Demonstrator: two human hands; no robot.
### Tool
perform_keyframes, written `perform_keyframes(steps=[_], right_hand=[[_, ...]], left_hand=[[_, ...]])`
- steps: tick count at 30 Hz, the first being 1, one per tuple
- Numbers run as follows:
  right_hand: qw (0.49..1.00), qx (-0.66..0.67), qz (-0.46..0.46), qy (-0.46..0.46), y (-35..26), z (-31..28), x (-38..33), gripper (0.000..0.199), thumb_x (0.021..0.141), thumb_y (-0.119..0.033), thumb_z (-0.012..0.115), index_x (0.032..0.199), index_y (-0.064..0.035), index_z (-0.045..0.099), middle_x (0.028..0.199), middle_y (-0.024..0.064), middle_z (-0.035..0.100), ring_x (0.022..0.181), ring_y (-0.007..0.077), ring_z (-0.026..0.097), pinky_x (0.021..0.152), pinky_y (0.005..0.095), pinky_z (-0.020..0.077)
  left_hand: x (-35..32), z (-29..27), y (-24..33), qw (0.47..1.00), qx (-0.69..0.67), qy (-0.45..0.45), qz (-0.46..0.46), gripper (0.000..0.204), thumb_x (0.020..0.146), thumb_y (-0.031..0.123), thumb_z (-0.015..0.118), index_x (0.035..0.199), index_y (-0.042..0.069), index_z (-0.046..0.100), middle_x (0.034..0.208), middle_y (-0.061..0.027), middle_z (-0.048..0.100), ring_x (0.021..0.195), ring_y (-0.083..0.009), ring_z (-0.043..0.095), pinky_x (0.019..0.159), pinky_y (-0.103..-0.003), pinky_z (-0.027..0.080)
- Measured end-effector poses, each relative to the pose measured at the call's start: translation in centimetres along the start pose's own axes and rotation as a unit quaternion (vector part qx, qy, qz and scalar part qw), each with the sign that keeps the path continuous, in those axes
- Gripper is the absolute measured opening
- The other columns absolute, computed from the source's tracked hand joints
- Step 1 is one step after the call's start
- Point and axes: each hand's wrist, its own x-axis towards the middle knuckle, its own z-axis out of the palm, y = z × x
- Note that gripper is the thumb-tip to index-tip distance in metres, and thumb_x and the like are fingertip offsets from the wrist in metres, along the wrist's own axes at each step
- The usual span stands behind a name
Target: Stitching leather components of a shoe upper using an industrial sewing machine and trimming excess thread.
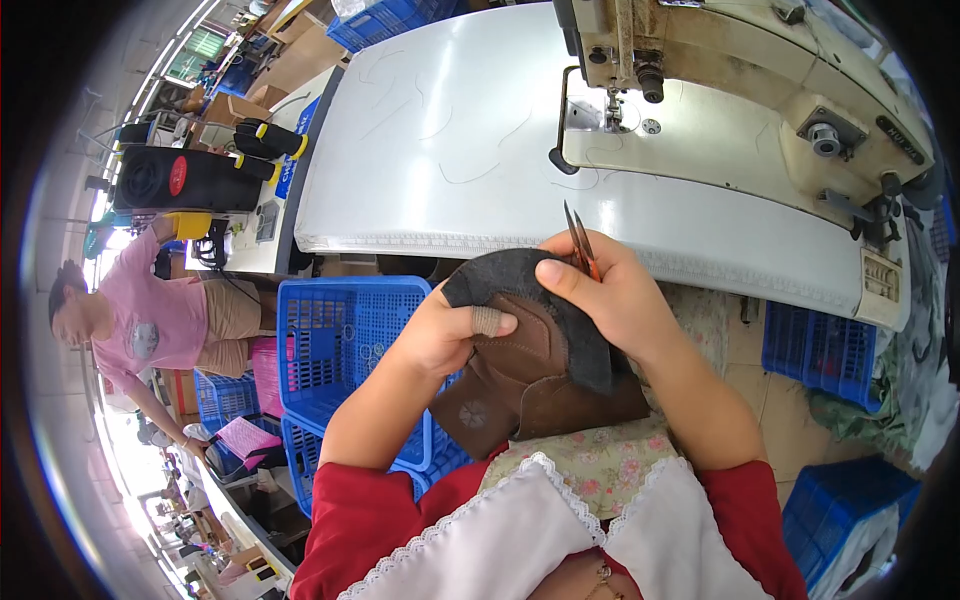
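In front of my chest I hold a brown stitched leather piece (510, 345) that looks like a shoe upper, with a curved black lining strip (582, 335) along its top and right. My left hand (445, 335), a beige wrap round its thumb, is closed on the left part of it. My right hand (625, 295) pinches the black strip between thumb and fingers. Small thread snips (580, 240) with red on the handle also sit in the right hand, their points upward. The piece's lower end hangs over my flowered apron (610, 455).
Ahead stands a sewing machine (720, 75) on a white table (430, 130) strewn with loose threads. Blue crates stand at left (350, 340), right (815, 350) and lower right (840, 515). A person in pink (150, 325) stands at left near a black machine (185, 180).
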Motion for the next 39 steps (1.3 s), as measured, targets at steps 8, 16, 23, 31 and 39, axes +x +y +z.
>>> perform_keyframes(steps=[8,16,23,31,39], right_hand=[[0.992,-0.07,0.092,-0.042,-1.4,-2.3,-1.7,0.029,0.088,-0.028,0.075,0.082,-0.0034,0.061,0.066,-0.0086,0.042,0.062,0.0029,0.037,0.055,0.0227,0.0314],[0.995,-0.097,0.016,-0.013,-0.3,-1.7,-1.5,0.029,0.091,-0.027,0.072,0.083,-0.0029,0.059,0.065,-0.0067,0.037,0.063,0.0044,0.034,0.055,0.024,0.0309],[0.993,-0.111,-0.033,-0.013,-0.1,-1.0,-1.0,0.03,0.089,-0.025,0.074,0.078,-0.0023,0.059,0.065,-0.0064,0.037,0.063,0.0051,0.034,0.055,0.0246,0.0315],[0.997,-0.065,0.011,-0.035,0.6,-0.9,-1.1,0.025,0.089,-0.023,0.074,0.08,-0.0028,0.062,0.065,-0.0086,0.042,0.06,0.0026,0.036,0.054,0.0226,0.0317],[0.997,-0.071,-0.021,-0.025,0.0,-0.8,-1.2,0.022,0.091,-0.023,0.071,0.085,-0.0036,0.063,0.064,-0.0079,0.042,0.06,0.0025,0.035,0.054,0.0227,0.0309]], left_hand=[[-0.6,-0.5,0.2,0.999,-0.03,0.021,0.029,0.056,0.072,-0.004,0.068,0.127,-0.002,0.058,0.12,-0.013,0.065,0.113,-0.0264,0.061,0.1,-0.038,0.046],[-0.7,-0.8,1.1,1.0,0.008,-0.019,-0.023,0.062,0.067,-0.009,0.066,0.128,-0.001,0.058,0.121,-0.0131,0.065,0.112,-0.0266,0.061,0.099,-0.039,0.048],[-0.3,-1.3,-0.4,0.999,-0.019,-0.033,-0.013,0.063,0.062,-0.006,0.066,0.125,-0.002,0.06,0.118,-0.014,0.066,0.111,-0.0263,0.063,0.097,-0.038,0.049],[-0.3,-1.7,-1.2,0.999,-0.033,-0.041,0.001,0.063,0.061,-0.006,0.066,0.123,-0.002,0.06,0.116,-0.0143,0.067,0.108,-0.0269,0.064,0.097,-0.039,0.05],[-0.3,-2.1,-1.3,0.999,-0.039,-0.033,0.0,0.061,0.061,-0.006,0.065,0.122,-0.003,0.061,0.116,-0.0156,0.067,0.108,-0.0275,0.064,0.097,-0.04,0.05]])
